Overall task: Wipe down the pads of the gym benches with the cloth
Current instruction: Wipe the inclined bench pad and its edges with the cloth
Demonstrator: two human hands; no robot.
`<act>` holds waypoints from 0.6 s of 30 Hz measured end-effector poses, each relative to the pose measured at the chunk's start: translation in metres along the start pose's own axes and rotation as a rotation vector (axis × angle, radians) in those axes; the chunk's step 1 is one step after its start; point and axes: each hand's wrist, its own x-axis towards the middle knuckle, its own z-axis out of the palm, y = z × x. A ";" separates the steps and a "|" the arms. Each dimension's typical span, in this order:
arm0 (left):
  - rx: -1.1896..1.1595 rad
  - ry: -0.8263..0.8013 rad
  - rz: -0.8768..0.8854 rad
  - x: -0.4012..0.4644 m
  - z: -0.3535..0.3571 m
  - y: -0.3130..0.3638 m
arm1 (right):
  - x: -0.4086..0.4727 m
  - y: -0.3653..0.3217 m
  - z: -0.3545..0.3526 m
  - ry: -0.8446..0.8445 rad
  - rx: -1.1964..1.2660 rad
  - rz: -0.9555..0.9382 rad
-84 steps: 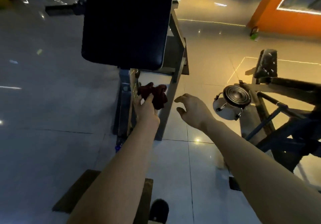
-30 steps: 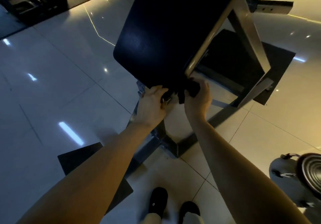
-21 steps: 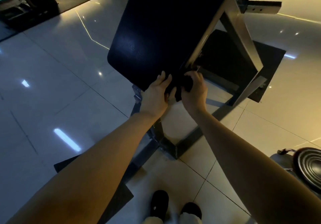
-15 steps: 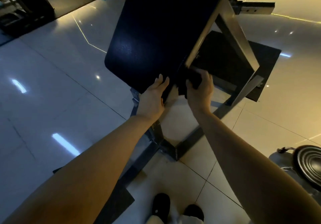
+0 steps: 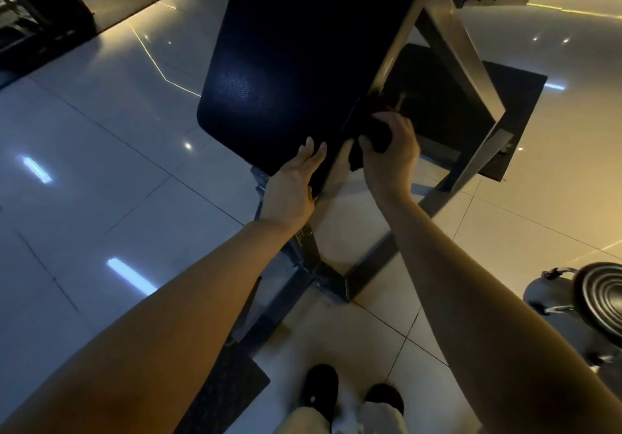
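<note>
Since half a second ago the right hand (image 5: 392,156), clutching the dark cloth (image 5: 370,134), has slid toward one o'clock along the pad (image 5: 289,73) edge, so edge wiping progresses. The left hand (image 5: 292,184) lies flat, fingers straight, steadying the pad's lower corner.

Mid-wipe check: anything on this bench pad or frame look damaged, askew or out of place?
Nothing stands out. The dark pad looks intact, left hand resting flat on its lower edge, right hand gripping the cloth against its side edge. Dim light could hide small scuffs.
</note>
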 end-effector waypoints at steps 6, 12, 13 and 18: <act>-0.004 -0.025 0.006 0.000 -0.001 0.005 | -0.045 0.011 0.016 -0.245 -0.040 0.167; -0.009 -0.045 0.006 0.000 -0.002 0.003 | -0.071 0.004 0.003 -0.197 0.157 0.270; -0.020 -0.046 0.012 0.001 -0.002 0.003 | -0.074 0.001 0.005 -0.224 0.175 0.227; -0.017 -0.064 -0.018 0.001 -0.004 0.004 | -0.034 0.005 0.018 0.005 0.169 0.322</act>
